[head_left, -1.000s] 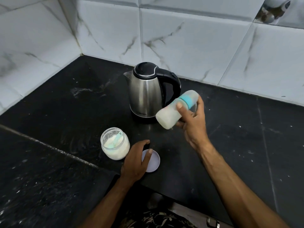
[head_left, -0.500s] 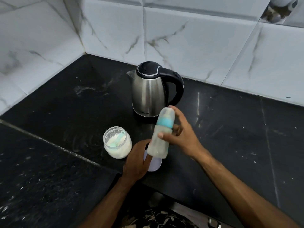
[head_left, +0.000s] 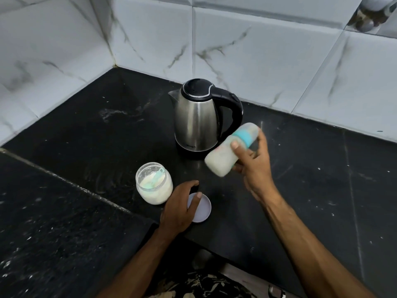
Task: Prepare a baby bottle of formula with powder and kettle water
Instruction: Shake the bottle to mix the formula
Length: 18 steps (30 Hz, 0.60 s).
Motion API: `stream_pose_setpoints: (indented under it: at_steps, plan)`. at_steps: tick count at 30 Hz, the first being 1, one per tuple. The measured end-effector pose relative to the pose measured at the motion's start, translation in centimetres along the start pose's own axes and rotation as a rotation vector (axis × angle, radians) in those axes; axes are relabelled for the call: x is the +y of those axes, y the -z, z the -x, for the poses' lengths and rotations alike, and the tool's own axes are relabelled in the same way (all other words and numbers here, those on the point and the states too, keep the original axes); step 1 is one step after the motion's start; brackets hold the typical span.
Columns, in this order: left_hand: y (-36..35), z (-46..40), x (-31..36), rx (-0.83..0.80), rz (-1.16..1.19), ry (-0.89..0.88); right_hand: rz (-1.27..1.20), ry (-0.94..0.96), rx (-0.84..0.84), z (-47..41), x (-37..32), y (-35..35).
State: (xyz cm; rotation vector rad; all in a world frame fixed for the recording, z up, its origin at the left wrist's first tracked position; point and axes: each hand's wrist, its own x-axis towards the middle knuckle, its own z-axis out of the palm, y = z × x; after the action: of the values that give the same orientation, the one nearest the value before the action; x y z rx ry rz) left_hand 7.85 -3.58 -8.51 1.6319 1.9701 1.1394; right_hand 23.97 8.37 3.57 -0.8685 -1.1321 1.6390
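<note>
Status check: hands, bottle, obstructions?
Right hand grips baby bottle, tilted, milky, capped. Left hand rests on jar lid. Nothing obstructing.

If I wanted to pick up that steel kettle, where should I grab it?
Probably by the black loop handle on the kettle, coming in from the right. It arches clear of the steel body, leaving a gap for fingers, and faces away from the spout. The right hand, holding the bottle, is nearest.

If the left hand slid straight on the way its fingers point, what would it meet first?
The left hand rests over the lavender lid, fingers pointing up and right. Straight on lies bare counter, then probably the kettle base, though depth is unclear.
</note>
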Motion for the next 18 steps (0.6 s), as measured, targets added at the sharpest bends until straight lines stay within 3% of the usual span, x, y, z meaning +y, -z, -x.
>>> stream_pose_setpoints:
  at_steps: [2,6,11,16,18]
  plan:
    - [0.0,0.0,-0.1,-0.004,0.003,0.004,-0.003,0.001,-0.034,0.2,0.2,-0.1]
    - [0.0,0.2,-0.3,-0.038,0.020,0.046,0.259,-0.029,-0.327,1.6,1.4,-0.4]
    - [0.1,0.1,0.3,-0.001,0.005,-0.005,0.002,-0.005,0.015,0.3,-0.4,-0.1]
    - [0.2,0.2,0.0,-0.027,0.033,0.010,0.240,-0.028,-0.325,2.1,1.4,-0.3]
    - [0.1,0.1,0.1,-0.016,0.029,-0.004,0.173,0.002,-0.209,1.3,0.8,-0.3]
